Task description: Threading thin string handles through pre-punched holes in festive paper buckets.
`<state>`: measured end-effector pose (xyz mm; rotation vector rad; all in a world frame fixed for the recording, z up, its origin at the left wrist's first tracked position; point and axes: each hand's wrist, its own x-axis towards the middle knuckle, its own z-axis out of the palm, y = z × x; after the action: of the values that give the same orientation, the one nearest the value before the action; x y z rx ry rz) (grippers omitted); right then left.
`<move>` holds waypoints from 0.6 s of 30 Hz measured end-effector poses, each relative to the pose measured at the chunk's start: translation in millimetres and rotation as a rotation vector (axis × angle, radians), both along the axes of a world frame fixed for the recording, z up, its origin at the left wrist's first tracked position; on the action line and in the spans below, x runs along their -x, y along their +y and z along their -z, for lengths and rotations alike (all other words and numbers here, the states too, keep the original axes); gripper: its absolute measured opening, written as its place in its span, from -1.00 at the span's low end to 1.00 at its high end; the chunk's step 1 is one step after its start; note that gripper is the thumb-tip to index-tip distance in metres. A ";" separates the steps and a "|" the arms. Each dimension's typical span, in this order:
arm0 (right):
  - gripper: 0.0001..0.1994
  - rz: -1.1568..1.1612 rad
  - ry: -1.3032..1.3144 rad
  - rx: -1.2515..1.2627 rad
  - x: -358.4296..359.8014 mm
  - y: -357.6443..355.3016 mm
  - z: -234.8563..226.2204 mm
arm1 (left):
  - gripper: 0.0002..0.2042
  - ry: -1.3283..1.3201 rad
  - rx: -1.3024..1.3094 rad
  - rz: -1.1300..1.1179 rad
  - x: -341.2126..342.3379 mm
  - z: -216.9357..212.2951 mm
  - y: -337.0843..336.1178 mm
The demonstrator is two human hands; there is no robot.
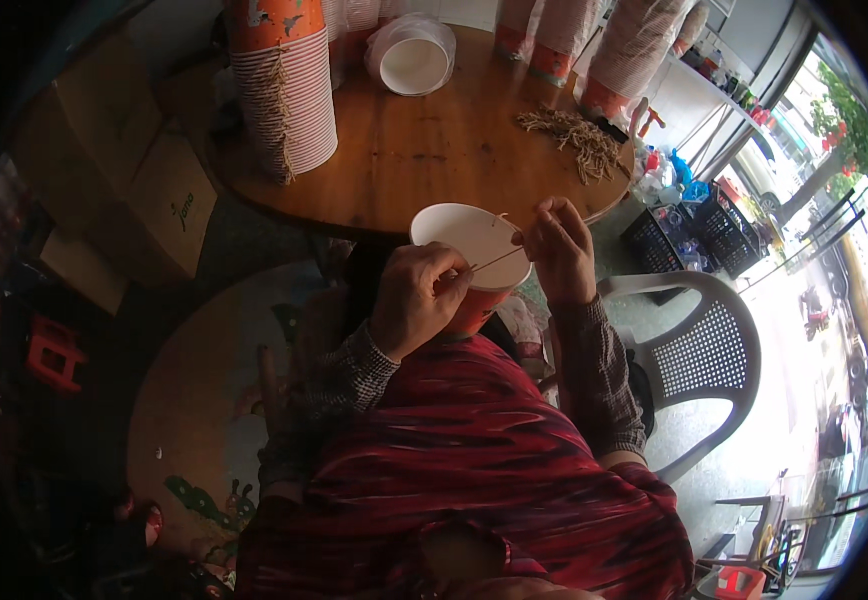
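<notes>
1. Paper bucket (474, 240): a white-lined round container with an orange outer wall, held upright just off the near edge of the round wooden worktop (424, 150), over the person's lap. It does not rest on the worktop.
2. Left hand (416, 298): closed against the near-left side of the paper bucket, with the fingers (451, 272) clenched on one end of a thin tan cord (494, 261).
3. Right hand (557, 245): positioned at the right rim of the paper bucket, with its fingers (534, 232) pinched at the rim where the cord meets it. Whether they grip the cord or the rim itself cannot be told.
4. Cord: runs taut across the near part of the bucket opening, from the left hand toward the right rim.
5. Cord pile (574, 138): a loose heap of tan cords near the right edge of the worktop, well apart from both hands.
6. Bucket stack (289, 95): a tall nested stack with a bundle of cords hanging down its side, at the left edge of the worktop.
7. Sleeved stack (414, 55): white buckets in clear wrap, lying on their side at the far edge.
8. Further stacks (594, 50): lean at the far-right edge.
9. White plastic chair (704, 350): stands on the floor to the person's right.
</notes>
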<state>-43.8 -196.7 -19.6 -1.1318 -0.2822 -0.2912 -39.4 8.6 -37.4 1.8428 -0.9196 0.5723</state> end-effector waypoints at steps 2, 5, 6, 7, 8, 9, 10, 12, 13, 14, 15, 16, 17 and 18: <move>-0.93 -0.014 0.002 -0.052 -1.7 -2.7 -1.8 | -0.92 -0.055 -0.029 -0.059 -0.4 -1.8 1.7; -0.93 -0.011 0.017 -0.088 -5.3 -10.5 -1.8 | -0.92 0.074 0.024 0.008 -3.3 -0.8 3.9; -0.92 0.010 0.029 -0.068 -6.9 -12.0 -0.1 | -0.92 0.077 0.019 0.005 -4.1 -1.0 4.8; -0.93 0.050 0.043 -0.109 -11.6 -12.3 4.3 | -0.92 0.112 0.044 0.014 -5.1 -1.7 4.8; -0.93 0.047 0.045 -0.112 -14.4 -12.7 6.1 | -0.91 0.146 0.070 0.022 -6.3 -2.4 4.7; -0.94 0.046 0.041 -0.139 -16.2 -13.2 7.6 | -0.91 0.148 0.066 0.019 -6.6 -2.9 5.0; -0.95 0.046 0.037 -0.165 -17.8 -13.9 9.3 | -0.91 0.152 0.081 0.045 -6.6 -3.3 5.4; -0.95 0.054 0.041 -0.176 -20.6 -17.2 12.7 | -0.90 0.157 0.096 0.069 -6.1 -3.0 5.6; -0.96 0.065 0.043 -0.184 -22.3 -19.0 14.5 | -0.90 0.225 0.080 0.091 -6.3 -1.9 6.0; -0.96 0.064 0.045 -0.187 -24.3 -20.6 16.1 | -0.90 0.294 0.064 0.113 -5.4 -0.5 6.6; -0.96 0.089 0.060 -0.203 -27.2 -22.5 17.5 | -0.90 0.296 0.061 0.113 -5.3 1.3 7.1; -0.95 0.114 0.075 -0.220 -28.1 -24.3 20.0 | -0.91 0.314 0.065 0.121 -5.8 3.5 7.4; -0.95 0.115 0.073 -0.220 -29.4 -27.1 23.8 | -0.92 0.329 0.071 0.131 -7.5 4.8 7.2; -0.93 0.143 0.082 -0.104 -30.6 -30.2 27.9 | -0.92 0.328 0.070 0.132 -8.5 5.5 6.8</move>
<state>-13.2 -226.9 -47.5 -1.0602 -0.1123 -0.3807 -30.9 15.4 -42.9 1.7326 -0.7818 0.2091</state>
